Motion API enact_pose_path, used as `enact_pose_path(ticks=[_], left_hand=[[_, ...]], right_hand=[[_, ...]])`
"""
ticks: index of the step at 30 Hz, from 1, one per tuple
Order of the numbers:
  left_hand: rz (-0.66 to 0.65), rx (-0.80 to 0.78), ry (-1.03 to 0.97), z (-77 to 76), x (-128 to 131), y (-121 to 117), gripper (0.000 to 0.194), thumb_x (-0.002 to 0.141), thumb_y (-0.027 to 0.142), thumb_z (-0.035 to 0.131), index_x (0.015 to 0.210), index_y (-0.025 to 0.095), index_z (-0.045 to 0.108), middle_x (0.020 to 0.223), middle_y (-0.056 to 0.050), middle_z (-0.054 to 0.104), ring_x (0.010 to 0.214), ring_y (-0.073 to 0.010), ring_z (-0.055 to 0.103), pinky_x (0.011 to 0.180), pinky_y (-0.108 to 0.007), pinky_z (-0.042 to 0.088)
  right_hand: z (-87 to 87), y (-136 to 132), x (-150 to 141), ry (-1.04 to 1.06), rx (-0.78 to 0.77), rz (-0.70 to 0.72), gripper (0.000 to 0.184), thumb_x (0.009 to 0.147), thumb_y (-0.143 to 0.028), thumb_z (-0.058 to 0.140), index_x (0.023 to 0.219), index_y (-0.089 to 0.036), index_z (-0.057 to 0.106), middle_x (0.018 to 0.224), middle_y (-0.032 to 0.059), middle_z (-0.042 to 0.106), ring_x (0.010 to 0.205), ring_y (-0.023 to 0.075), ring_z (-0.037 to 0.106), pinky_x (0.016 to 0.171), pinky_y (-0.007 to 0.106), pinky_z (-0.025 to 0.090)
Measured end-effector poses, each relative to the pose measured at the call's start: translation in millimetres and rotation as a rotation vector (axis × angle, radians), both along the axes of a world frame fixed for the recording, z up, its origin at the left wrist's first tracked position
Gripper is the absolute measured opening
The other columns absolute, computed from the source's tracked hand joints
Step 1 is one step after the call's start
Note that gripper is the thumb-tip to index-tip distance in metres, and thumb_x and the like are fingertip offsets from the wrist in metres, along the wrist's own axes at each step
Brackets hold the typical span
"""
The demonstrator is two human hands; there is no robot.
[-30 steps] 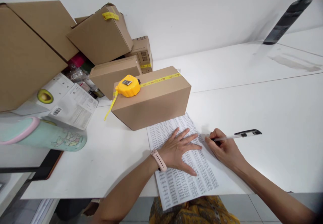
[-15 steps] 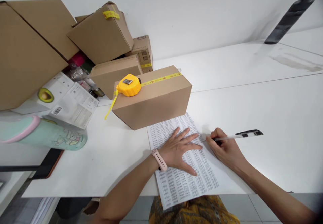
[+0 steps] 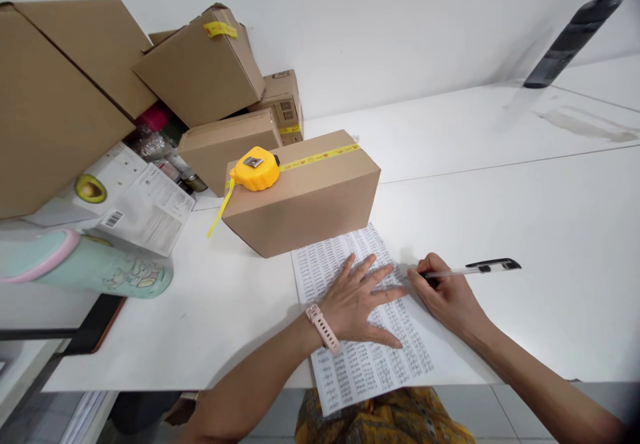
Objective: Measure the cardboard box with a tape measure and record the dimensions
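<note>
A sheet of paper (image 3: pixel 345 377) covered in columns of small writing lies on the white table, its near end hanging over the edge. My left hand (image 3: pixel 363 301), with a pink watch strap (image 3: pixel 323 329) at the wrist, rests flat on it with fingers spread. At the sheet's right edge my right hand (image 3: pixel 445 294) grips a clear pen with a black cap (image 3: pixel 493 266) in a writing hold. The pen's tip is hidden behind the fingers. Just beyond the paper stands a taped cardboard box (image 3: pixel 310 211), with a yellow tape measure (image 3: pixel 256 169) on top, its strip partly pulled out.
Several cardboard boxes (image 3: pixel 200 71) are piled at the back left. Below them are a white carton with an avocado picture (image 3: pixel 145 211) and a mint-green bottle (image 3: pixel 125 267) with a pink band. A dark bottle (image 3: pixel 575 34) stands at the far right by the wall.
My left hand has slid slightly to the right across the paper, its fingers still spread. The right hand and pen look almost unmoved.
</note>
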State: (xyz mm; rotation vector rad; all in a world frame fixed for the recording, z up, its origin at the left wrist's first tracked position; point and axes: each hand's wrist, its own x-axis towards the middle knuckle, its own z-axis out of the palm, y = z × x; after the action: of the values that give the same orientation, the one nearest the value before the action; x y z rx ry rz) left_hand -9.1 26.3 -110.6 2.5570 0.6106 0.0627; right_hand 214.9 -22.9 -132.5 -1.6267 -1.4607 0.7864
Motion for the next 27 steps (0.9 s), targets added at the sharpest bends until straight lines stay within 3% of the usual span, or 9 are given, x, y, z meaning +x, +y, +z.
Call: enact_pose_path(ticks=[21,24,27], left_hand=[[0.011,0.048,-0.004,-4.6,4.4,-3.5,0.086,0.082,0.080,0.051,0.152,0.032,0.041,0.167,-0.009,0.020,0.155,-0.0381,0.002,0.120,-0.068,-0.001],[0.017,0.045,-0.016,-4.5,4.2,-3.4,0.086,0.081,0.081,0.052,0.150,0.031,0.043,0.166,-0.010,0.023,0.155,-0.0391,0.004,0.120,-0.069,0.000],[0.016,0.050,-0.031,-4.8,3.3,-3.4,0.085,0.080,0.080,0.055,0.150,0.031,0.044,0.166,-0.010,0.025,0.154,-0.0401,0.006,0.120,-0.070,0.002]], right_hand=[[0.2,-2.0,-0.7,-0.002,0.033,-0.022,0.027,0.093,-0.040,0.056,0.073,-0.025,0.044,0.059,-0.0056,0.041,0.050,0.0123,0.037,0.046,0.027,0.031],[-0.3,-2.2,1.9,0.005,0.070,-0.081,0.024,0.094,-0.041,0.057,0.079,-0.025,0.048,0.064,-0.0035,0.048,0.053,0.0139,0.043,0.047,0.027,0.035],[-2.7,0.2,9.6,-0.146,0.182,-0.078,0.010,0.096,-0.035,0.054,0.098,-0.026,0.058,0.085,0.0030,0.063,0.069,0.0190,0.058,0.056,0.030,0.045]])
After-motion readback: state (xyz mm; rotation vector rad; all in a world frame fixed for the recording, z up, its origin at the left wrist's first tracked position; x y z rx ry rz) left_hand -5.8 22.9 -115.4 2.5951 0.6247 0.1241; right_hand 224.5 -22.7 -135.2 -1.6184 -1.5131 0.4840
